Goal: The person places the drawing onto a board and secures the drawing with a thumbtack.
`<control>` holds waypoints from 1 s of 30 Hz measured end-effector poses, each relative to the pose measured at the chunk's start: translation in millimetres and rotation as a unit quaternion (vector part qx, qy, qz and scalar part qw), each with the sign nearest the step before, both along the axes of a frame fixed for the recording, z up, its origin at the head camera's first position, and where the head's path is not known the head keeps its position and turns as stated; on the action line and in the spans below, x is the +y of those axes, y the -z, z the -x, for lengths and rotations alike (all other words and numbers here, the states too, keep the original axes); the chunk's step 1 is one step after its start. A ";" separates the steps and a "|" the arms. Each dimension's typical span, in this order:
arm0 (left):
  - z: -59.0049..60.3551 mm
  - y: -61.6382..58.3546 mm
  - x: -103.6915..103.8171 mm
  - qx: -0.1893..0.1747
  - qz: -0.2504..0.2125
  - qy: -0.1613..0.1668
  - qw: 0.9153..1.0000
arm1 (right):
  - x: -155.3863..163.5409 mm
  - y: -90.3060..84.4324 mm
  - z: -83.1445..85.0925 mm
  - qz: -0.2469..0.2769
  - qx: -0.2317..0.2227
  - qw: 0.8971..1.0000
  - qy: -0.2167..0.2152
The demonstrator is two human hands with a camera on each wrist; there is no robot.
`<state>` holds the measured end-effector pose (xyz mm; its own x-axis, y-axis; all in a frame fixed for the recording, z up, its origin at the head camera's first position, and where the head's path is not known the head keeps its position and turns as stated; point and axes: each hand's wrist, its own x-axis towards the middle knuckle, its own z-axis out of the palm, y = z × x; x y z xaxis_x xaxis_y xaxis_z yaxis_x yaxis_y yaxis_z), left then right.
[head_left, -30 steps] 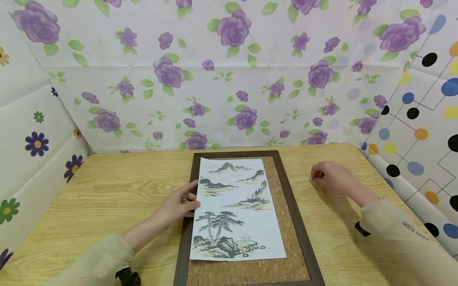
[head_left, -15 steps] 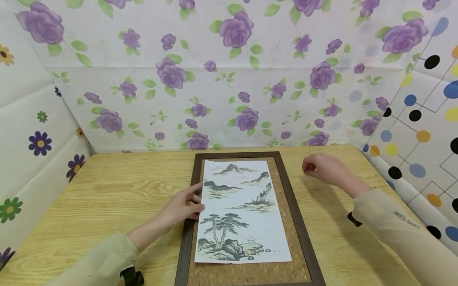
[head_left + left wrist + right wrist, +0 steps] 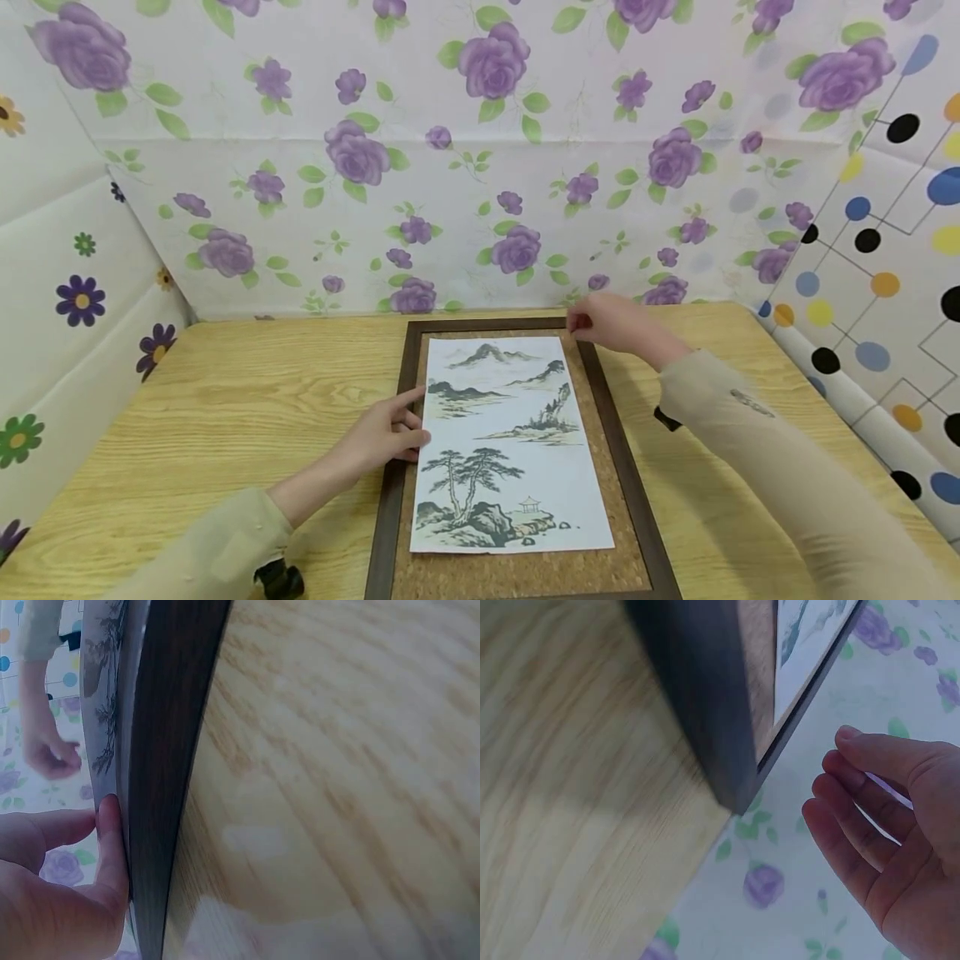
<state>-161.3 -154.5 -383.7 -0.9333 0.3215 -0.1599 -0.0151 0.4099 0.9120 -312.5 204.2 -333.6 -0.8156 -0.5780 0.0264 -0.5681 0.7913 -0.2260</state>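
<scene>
A sheet of white paper [image 3: 517, 483] printted with an ink landscape lies on a cork board [image 3: 592, 567] with a dark wooden frame [image 3: 637, 500]. My left hand [image 3: 382, 433] rests at the sheet's left edge, fingertips and thumb touching it; the left wrist view shows this hand [image 3: 75, 885] close against the frame. My right hand [image 3: 615, 323] hovers over the board's far right corner, near the sheet's top right corner. In the right wrist view this hand [image 3: 900, 810] has bent fingers, with thumb and index fingertips close together; I cannot tell whether something tiny sits between them.
The board lies on a light wood-grain table [image 3: 262, 383]. A wall covering with purple flowers [image 3: 487, 167] rises behind the table. A dotted covering [image 3: 877, 250] stands on the right and a daisy-print one [image 3: 67, 275] on the left.
My right hand has moved left from the bare table to the frame's far right corner. The sheet has shifted slightly right on the cork, with my left hand staying at its edge.
</scene>
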 end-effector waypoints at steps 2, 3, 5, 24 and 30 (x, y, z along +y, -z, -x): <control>0.4 -0.3 0.2 0.001 0.002 -0.001 1.000 | -14.4 -0.1 5.1 -0.004 -0.006 1.000 -0.007; 0.5 -0.5 0.5 0.002 0.004 0.000 1.000 | -20.9 -0.2 6.8 -0.007 -0.009 1.000 -0.010; 0.7 -0.9 0.9 0.003 0.007 0.000 1.000 | -33.1 0.7 10.7 -0.010 -0.011 1.000 -0.017; 3.6 -3.7 -0.7 -0.017 0.007 0.010 1.000 | -98.2 26.7 32.7 -0.001 -0.044 0.998 -0.037; 3.9 -3.8 0.5 -0.019 0.011 0.013 1.000 | -100.2 31.2 32.9 -0.010 -0.028 0.999 -0.024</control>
<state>-165.2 -154.1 -379.8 -0.9178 0.3422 -0.2014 -0.0375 0.4302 0.9019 -345.4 104.0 -364.8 -0.7867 -0.6165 -0.0317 -0.5922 0.7683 -0.2428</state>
